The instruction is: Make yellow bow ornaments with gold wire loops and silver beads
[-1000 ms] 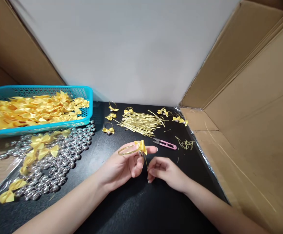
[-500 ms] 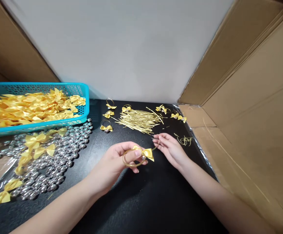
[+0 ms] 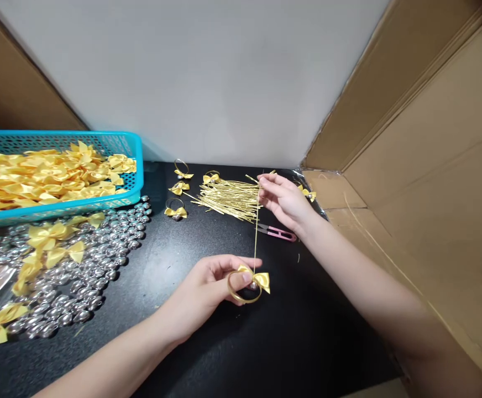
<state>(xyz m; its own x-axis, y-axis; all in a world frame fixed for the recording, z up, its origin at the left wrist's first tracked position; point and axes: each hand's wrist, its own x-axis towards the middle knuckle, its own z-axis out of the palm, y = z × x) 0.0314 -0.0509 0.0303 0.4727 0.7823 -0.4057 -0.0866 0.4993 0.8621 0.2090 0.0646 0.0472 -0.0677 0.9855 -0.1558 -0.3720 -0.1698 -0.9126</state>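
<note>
My left hand (image 3: 220,282) pinches a yellow satin bow (image 3: 262,282) between thumb and fingers. A gold ring (image 3: 246,301) hangs at the bow, and a silver bead (image 3: 253,286) shows at its middle. From the bow a thin gold cord (image 3: 256,237) runs straight up to my right hand (image 3: 282,198), whose thumb and fingertips are closed on its upper end. Pink-handled thread snips (image 3: 280,232) lie on the black table just below my right hand. Beside that hand is a pile of cut gold cords (image 3: 230,199), partly behind the fingers.
At the left stands a blue basket (image 3: 139,166) full of yellow bows. Silver beads (image 3: 79,287) are spread before it, with several loose bows (image 3: 44,237) on top. Finished-looking bow rings (image 3: 176,213) lie at the back. Cardboard walls (image 3: 431,127) flank the table.
My right hand has moved up and away, drawing the cord upright and taut. My left hand has shifted slightly right and down with the bow. The snips now show on the table.
</note>
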